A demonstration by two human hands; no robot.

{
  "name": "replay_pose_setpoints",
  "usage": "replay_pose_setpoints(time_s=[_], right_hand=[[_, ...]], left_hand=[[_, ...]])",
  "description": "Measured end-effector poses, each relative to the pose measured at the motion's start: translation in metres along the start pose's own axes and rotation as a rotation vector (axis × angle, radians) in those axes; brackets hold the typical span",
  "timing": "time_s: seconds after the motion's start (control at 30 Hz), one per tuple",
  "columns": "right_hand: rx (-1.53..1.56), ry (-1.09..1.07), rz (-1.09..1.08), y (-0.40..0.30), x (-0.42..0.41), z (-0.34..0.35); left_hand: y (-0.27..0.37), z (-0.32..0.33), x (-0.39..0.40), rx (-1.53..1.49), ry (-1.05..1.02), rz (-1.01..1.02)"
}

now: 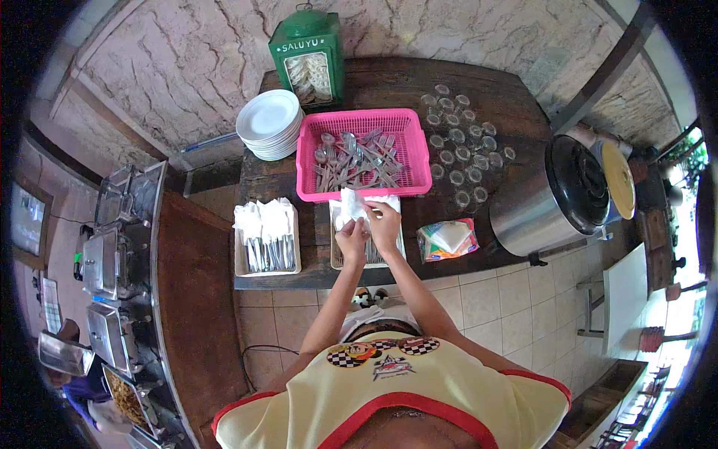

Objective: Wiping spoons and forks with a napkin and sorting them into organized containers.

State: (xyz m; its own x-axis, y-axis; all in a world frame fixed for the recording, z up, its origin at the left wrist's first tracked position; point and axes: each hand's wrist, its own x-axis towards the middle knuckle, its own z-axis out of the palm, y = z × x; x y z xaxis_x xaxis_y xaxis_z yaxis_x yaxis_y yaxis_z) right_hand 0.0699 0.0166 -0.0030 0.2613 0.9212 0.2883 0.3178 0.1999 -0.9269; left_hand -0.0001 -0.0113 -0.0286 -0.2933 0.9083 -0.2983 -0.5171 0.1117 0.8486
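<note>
My left hand (352,242) and my right hand (384,225) meet over a cream plastic basket (335,259), both pinching a white paper napkin (351,203). Whether cutlery is inside that napkin cannot be seen. My hands partly hide the cutlery and napkins in the basket. Directly beyond is a pink plastic basket (418,140) holding loose metal forks and spoons (359,160). To the left, a second cream basket (269,273) holds rows of cutlery (271,255) with white napkins (272,219) around their upper ends. An opened pack of paper napkins (449,238) lies to the right.
Stacked white plates (269,118) stand beside a green lantern-shaped box (307,67). Upturned glasses (463,153) cover the table's right part, near a large steel pot (530,207). Chafing dishes (104,264) line a counter at left, where another person (84,395) stands.
</note>
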Motion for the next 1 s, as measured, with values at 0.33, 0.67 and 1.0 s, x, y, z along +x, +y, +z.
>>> replay_pose_setpoints(time_s=[0.33, 0.67, 1.0], right_hand=[[0.406, -0.350, 0.511, 0.018, 0.015, -0.004], [0.487, -0.385, 0.463, 0.002, 0.053, -0.015], [0.356, -0.092, 0.686, 0.119, 0.011, 0.019]], left_hand=[[0.022, -0.008, 0.006, 0.144, -0.129, -0.093], [0.036, 0.018, 0.044, 0.235, -0.192, 0.093], [-0.038, -0.006, 0.052, 0.851, -0.067, 0.416]])
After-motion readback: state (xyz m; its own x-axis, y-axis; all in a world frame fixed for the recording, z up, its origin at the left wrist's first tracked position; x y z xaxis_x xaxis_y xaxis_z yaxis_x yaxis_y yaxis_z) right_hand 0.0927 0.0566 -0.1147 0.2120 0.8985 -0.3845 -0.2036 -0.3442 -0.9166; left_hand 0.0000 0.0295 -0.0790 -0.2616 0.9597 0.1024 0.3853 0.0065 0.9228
